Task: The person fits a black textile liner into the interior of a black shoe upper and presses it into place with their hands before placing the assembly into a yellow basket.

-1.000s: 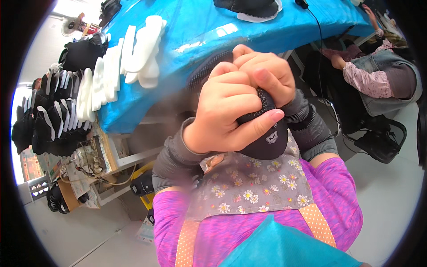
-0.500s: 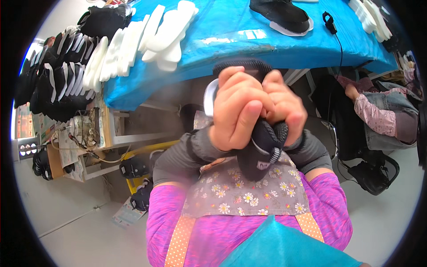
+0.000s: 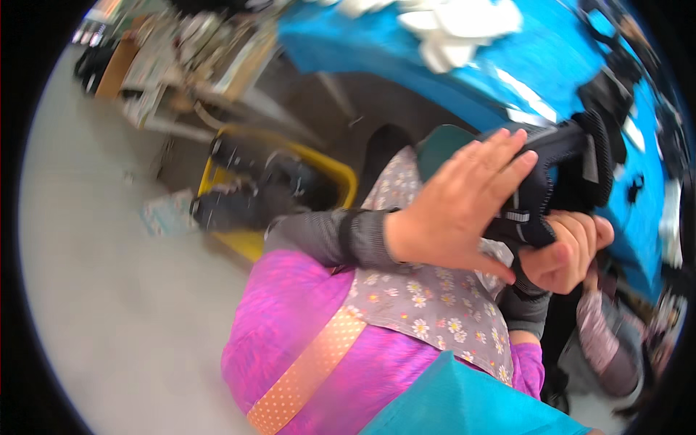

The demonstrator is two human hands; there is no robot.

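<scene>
A black knitted shoe upper point(image 3: 562, 174) with a ribbed collar is held up in front of my chest. My right hand point(image 3: 569, 250) grips its lower end in a closed fist. My left hand point(image 3: 460, 210) lies flat against the shoe's side, fingers stretched out and together, the palm pressing on the fabric. Both forearms wear grey sleeves. Below them are my flowered apron and pink top.
A blue-covered table point(image 3: 507, 80) runs across the top right, with white insoles point(image 3: 464, 25) and black shoe parts point(image 3: 605, 90) on it. A yellow bin point(image 3: 341, 181) holding black shoes stands on the grey floor under it. Another person's sleeve point(image 3: 605, 341) is at lower right.
The view has swung left and down toward the floor and yellow bin. My left hand has opened out flat on the shoe, while my right hand still clasps its lower end.
</scene>
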